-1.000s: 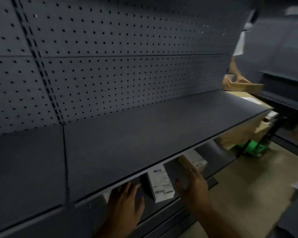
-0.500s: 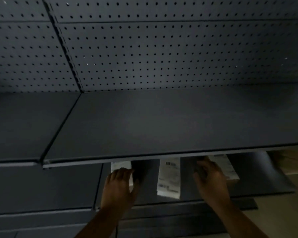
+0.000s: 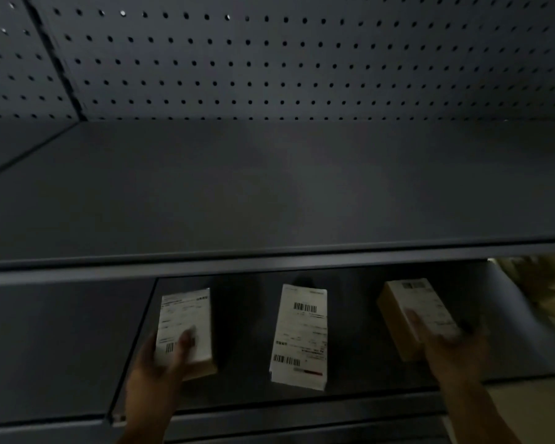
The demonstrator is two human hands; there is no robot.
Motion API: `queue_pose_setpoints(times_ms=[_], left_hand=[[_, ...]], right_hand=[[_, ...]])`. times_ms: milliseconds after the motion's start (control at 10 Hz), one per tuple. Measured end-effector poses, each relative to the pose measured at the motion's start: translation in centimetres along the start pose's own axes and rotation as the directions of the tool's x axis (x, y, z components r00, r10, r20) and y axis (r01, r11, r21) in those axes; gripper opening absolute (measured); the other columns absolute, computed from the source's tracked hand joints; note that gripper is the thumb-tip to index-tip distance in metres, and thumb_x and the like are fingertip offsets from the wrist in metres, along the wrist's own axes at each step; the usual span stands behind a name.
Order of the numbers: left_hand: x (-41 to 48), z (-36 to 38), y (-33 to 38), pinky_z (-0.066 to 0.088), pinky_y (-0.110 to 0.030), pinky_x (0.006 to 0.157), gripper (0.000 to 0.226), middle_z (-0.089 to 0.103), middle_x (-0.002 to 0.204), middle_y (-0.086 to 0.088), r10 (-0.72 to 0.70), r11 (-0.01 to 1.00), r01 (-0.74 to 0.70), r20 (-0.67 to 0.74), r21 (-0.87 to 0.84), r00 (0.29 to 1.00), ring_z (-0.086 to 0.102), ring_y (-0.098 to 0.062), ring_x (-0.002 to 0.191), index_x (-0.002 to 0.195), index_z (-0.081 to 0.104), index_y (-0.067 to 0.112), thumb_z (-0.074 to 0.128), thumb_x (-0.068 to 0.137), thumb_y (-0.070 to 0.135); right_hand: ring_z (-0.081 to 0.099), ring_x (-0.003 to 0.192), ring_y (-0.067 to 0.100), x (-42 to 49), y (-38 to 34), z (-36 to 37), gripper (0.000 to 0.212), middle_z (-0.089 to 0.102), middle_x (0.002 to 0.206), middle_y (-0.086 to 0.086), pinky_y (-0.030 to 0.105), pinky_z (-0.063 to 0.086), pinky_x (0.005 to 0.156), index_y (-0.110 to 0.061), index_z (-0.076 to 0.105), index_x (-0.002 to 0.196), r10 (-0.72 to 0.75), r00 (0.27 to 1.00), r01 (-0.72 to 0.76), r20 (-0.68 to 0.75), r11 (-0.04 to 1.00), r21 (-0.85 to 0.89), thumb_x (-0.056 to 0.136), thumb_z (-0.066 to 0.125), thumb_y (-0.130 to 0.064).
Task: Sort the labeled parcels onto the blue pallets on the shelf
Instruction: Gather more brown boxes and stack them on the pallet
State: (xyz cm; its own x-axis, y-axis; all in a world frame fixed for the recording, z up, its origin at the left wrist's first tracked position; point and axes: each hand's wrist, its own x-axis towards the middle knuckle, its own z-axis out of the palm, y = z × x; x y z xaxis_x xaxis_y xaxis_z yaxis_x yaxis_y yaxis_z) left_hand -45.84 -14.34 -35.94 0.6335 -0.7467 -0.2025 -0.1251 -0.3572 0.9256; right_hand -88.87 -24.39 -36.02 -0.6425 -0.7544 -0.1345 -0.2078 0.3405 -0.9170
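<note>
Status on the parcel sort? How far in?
Done: nothing clearly; no blue pallets in view. In hand: left hand grips the left parcel, right hand the right parcel, both on the lower shelf. Left: the middle parcel, untouched.

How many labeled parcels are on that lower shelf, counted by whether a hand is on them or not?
Parcels with a hand on them: 2, the left white-labeled brown cardboard parcel and the right white-labeled brown cardboard parcel
Parcels untouched: 1, the middle white-labeled parcel
Total: 3

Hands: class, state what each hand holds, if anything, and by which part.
Left hand grips the left parcel at its near end. Right hand grips the right parcel at its near end.
</note>
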Motion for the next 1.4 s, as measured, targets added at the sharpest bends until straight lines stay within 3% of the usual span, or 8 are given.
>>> queue_pose_setpoints(times_ms=[100, 300, 400, 600, 700, 800, 1200, 1400], left_hand=[[-0.1, 0.3, -0.5, 0.05, -0.048, 0.104, 0.075, 0.066, 0.132, -0.009, 0.014, 1.0, -0.013, -0.03, 0.006, 0.999, 0.065, -0.029, 0.117, 0.141, 0.054, 0.023, 0.067, 0.08, 0.064], [-1.3, 1.3, -1.2, 0.05, -0.044, 0.105, 0.087, 0.071, 0.122, 0.001, -0.028, 0.999, 0.026, -0.051, -0.033, 0.998, 0.069, -0.021, 0.11, 0.138, 0.052, 0.038, 0.077, 0.062, 0.072], [-2.0, 1.8, -1.0, 0.05, -0.033, 0.097, 0.08, 0.072, 0.115, 0.011, 0.01, 0.999, -0.013, -0.064, -0.041, 0.998, 0.069, -0.013, 0.105, 0.133, 0.05, 0.049, 0.077, 0.061, 0.072], [-2.6, 1.7, -0.4, 0.056, -0.02, 0.067, 0.037, 0.074, 0.088, 0.03, 0.056, 0.996, -0.062, -0.085, -0.067, 0.995, 0.071, 0.009, 0.083, 0.102, 0.06, 0.065, 0.081, 0.072, 0.057], [-3.5, 0.9, 0.3, 0.051, -0.013, 0.063, 0.031, 0.075, 0.084, 0.019, -0.049, 0.98, 0.024, -0.124, -0.195, 0.991, 0.071, 0.001, 0.082, 0.104, 0.07, 0.039, 0.082, 0.077, 0.045], [-5.1, -0.1, 1.4, 0.055, -0.021, 0.07, 0.035, 0.076, 0.088, 0.013, -0.099, 0.97, 0.062, -0.152, -0.236, 0.983, 0.072, -0.004, 0.081, 0.107, 0.074, 0.026, 0.085, 0.076, 0.038], [-15.5, -17.2, 3.7, 0.053, -0.008, 0.064, 0.034, 0.08, 0.089, 0.013, -0.153, 0.951, -0.037, -0.571, -0.306, 0.807, 0.074, 0.001, 0.085, 0.111, 0.073, 0.028, 0.085, 0.08, 0.024], [-19.2, -28.5, 1.1, 0.045, 0.0, 0.061, 0.031, 0.075, 0.086, 0.029, -0.227, 0.94, -0.096, -0.812, -0.326, 0.537, 0.068, 0.015, 0.08, 0.097, 0.071, 0.049, 0.088, 0.074, 0.038]], right_hand=[[0.046, 0.138, 0.042, -0.4, -0.3, 0.5, 0.12, 0.047, 0.153, 0.017, 0.052, 0.037, 0.113, -0.015, 0.031, 0.155, 0.168, 0.984, -0.169, -0.064, 0.986, -0.014, 0.059, 0.096, -0.046], [0.064, 0.106, 0.031, -2.3, 0.2, 1.6, 0.099, 0.064, 0.124, 0.01, 0.046, 0.056, 0.081, -0.023, 0.052, 0.129, 0.024, 0.999, -0.024, -0.024, 1.0, -0.01, 0.047, 0.09, -0.064], [0.068, 0.092, 0.018, -4.0, 0.9, 2.7, 0.074, 0.064, 0.105, -0.008, 0.046, 0.064, 0.073, -0.037, 0.055, 0.109, -0.245, 0.965, 0.238, -0.09, 0.967, -0.088, 0.049, 0.082, -0.07], [0.069, 0.091, 0.016, -5.0, -0.4, 2.9, 0.074, 0.064, 0.1, -0.01, 0.033, 0.063, 0.072, -0.042, 0.053, 0.108, -0.221, 0.97, 0.228, -0.1, 0.972, 0.061, 0.046, 0.087, -0.065], [0.064, 0.087, 0.01, -8.0, -3.0, 3.4, 0.078, 0.061, 0.097, -0.016, 0.019, 0.054, 0.067, -0.041, 0.05, 0.107, -0.134, 0.99, 0.137, -0.032, 0.98, 0.145, 0.042, 0.087, -0.062], [0.068, 0.083, 0.012, -10.5, -4.8, 3.0, 0.077, 0.068, 0.097, -0.008, 0.028, 0.057, 0.069, -0.026, 0.057, 0.104, -0.087, 0.995, 0.081, 0.056, 0.99, 0.112, 0.044, 0.083, -0.067], [0.069, 0.086, 0.022, -30.0, -14.8, 10.4, 0.081, 0.07, 0.1, 0.003, 0.035, 0.057, 0.074, -0.011, 0.062, 0.114, -0.065, 0.663, 0.095, 0.746, 0.995, 0.002, 0.05, 0.09, -0.052], [0.065, 0.081, 0.024, -44.5, -17.2, 15.0, 0.065, 0.068, 0.097, 0.007, 0.046, 0.057, 0.083, -0.017, 0.053, 0.093, -0.074, 0.429, 0.154, 0.9, 0.988, 0.008, 0.052, 0.101, -0.029]])
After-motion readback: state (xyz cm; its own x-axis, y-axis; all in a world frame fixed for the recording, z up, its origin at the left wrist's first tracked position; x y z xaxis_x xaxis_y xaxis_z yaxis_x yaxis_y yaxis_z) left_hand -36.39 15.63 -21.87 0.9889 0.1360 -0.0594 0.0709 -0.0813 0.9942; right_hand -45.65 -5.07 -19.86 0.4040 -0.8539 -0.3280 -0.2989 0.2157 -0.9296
